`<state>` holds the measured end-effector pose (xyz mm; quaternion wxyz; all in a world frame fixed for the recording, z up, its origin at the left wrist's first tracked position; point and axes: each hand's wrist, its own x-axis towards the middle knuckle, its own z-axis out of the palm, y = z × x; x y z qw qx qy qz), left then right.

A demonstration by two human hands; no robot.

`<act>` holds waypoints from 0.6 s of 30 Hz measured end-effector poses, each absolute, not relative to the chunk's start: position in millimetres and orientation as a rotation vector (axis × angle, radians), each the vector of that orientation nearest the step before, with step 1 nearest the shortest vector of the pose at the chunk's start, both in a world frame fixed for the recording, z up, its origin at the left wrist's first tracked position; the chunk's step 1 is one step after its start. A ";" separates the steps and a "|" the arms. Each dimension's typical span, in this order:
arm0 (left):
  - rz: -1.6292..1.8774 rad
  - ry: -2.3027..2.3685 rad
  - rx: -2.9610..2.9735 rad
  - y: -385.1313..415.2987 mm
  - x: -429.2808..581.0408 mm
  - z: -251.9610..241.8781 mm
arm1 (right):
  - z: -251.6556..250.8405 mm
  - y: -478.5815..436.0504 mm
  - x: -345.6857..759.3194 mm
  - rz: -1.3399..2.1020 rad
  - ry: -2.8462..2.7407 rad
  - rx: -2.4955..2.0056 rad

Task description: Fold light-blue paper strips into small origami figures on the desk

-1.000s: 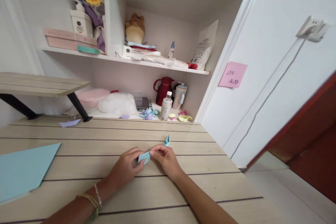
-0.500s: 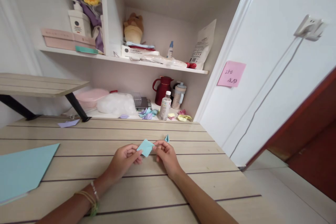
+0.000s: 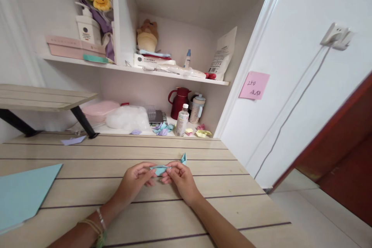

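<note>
A small piece of folded light-blue paper [image 3: 159, 171] is held level between both hands just above the table, showing a narrow, flattened shape. My left hand [image 3: 138, 175] pinches its left end between thumb and fingers. At its right end, my right hand [image 3: 179, 177] grips it the same way. Just behind my right hand, another folded light-blue paper piece [image 3: 183, 158] stands on the table. A stack of light-blue paper sheets [image 3: 27, 193] lies to the left of my left forearm.
The slatted wooden table [image 3: 226, 209] reaches back to a white shelf unit. A purple paper piece [image 3: 73, 140] lies near a raised stand [image 3: 46, 99]. On the lower shelf are a bottle [image 3: 182, 121], a red jug [image 3: 179, 103], a cup [image 3: 197, 109] and several folded papers [image 3: 163, 128].
The paper between my hands has gone from an open diamond facing me to a narrow folded strip. My right hand has moved slightly left and lower, closer to my left hand.
</note>
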<state>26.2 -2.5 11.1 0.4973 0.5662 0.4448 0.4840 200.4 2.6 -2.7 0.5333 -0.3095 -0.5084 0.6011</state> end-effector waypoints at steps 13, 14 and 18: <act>1.260 1.053 1.428 -3.5 25.5 4.6 | -2.1 2.3 199.7 1.355 -1.256 -0.708; 1.263 1.039 1.405 -2.4 25.0 3.8 | -2.3 2.4 200.0 1.357 -1.261 -0.703; 1.265 1.052 1.434 -2.8 24.4 5.9 | -2.3 1.6 201.2 1.359 -1.267 -0.730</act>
